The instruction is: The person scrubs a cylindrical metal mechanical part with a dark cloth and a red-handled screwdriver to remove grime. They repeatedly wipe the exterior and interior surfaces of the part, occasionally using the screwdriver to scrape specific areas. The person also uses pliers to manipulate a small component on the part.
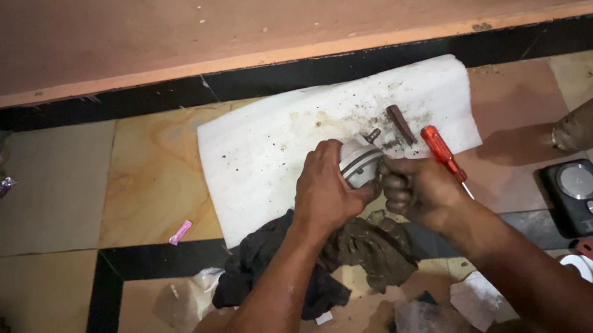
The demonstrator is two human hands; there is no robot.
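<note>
The left hand (327,189) wraps its fingers around a grey cylinder (359,163) to steady it above the sheet (270,147); the right hand (417,189), fisted beside it, grips something hidden. A screwdriver (442,152) lies just right.

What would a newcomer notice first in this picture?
In the centre, the left hand and the right hand together grip a round white and grey part above a stained white sheet on the tiled floor. A red-handled screwdriver lies just right of the hands.
</note>
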